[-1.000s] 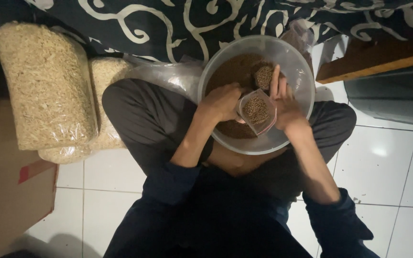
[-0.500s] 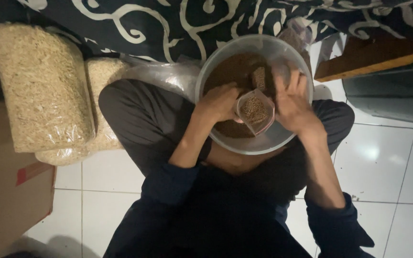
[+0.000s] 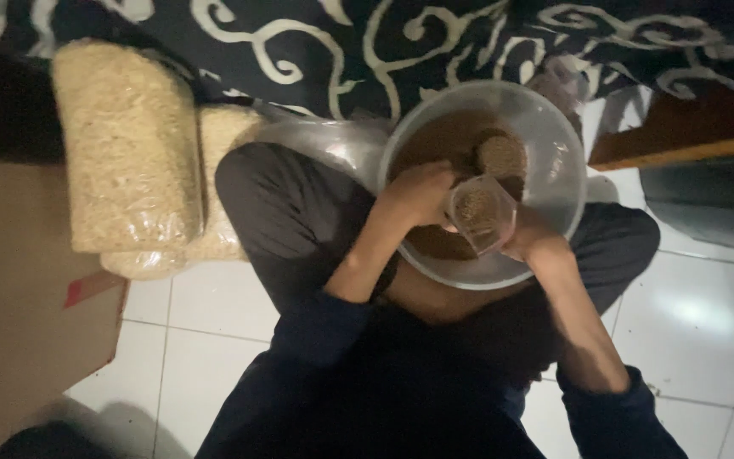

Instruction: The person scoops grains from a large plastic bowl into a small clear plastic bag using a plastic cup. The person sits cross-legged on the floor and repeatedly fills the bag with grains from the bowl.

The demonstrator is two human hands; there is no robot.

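1. Head view: clear bowl (image 3: 554, 136) on lap, holds brown grain; small clear bag (image 3: 480, 212) over bowl's near side, filled with grain
2. left hand (image 3: 418, 194) closed on bag's left edge; right hand (image 3: 535, 240) gripping its right edge
3. packed sack (image 3: 125, 144) left of bowl; cardboard box (image 3: 19, 297) further left

Cardboard box (image 3: 19, 297) cut off left

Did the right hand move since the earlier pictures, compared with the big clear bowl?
Yes. The right hand has dropped from above the small clear bag, inside the bowl, to the bag's right side, near the bowl's near rim.
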